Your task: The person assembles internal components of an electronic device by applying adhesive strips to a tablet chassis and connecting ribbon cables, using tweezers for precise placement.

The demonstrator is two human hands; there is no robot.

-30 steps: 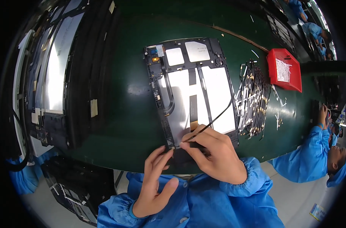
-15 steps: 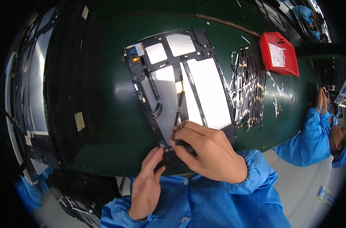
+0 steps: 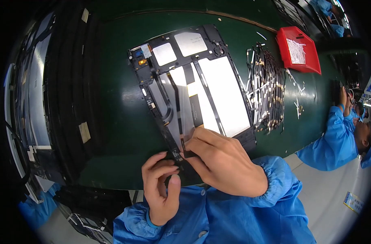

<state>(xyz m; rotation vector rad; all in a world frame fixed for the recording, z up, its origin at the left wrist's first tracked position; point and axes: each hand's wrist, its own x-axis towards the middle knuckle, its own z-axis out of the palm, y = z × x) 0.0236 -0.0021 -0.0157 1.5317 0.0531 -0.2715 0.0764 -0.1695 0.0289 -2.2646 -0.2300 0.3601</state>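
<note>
An opened tablet chassis (image 3: 230,97), black-framed with bright silver panels, lies slightly turned on the green table before me. My right hand (image 3: 224,160) is over its near edge, thumb and fingers pinching the near end of a thin black flex cable (image 3: 178,105). That cable runs away from me, raised along the left part of the chassis, with a bend near its far end. My left hand (image 3: 163,185) is beside the chassis's near left corner, fingers curled but apart, holding nothing. An orange-marked connector (image 3: 142,62) shows at the far left corner.
Right of the chassis lies a pile of black flex cables (image 3: 267,89). Beyond it a red bin (image 3: 311,55) holds white strips (image 3: 295,52). Large dark-framed panels (image 3: 37,89) stand at the left. A co-worker in blue (image 3: 332,140) sits at the right.
The flex cable has swung left across the chassis, its near end still in my right hand. My left hand has drawn back from the corner and its fingers have curled.
</note>
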